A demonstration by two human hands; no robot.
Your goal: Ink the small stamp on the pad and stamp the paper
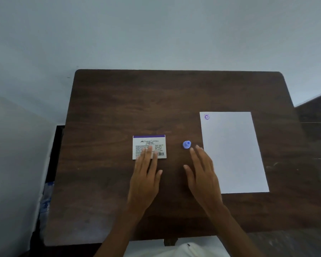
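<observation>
Small stamp (186,144) blue, round, upright; left hand (145,179), right hand (202,175) spread, empty.

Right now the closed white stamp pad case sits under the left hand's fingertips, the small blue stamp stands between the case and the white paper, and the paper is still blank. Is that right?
Not quite. The head view shows the white sheet of paper already carries one purple stamp mark in its far left corner. The rest holds: the left hand has its fingertips on the closed white stamp pad case, and the small blue stamp stands between case and paper.
</observation>
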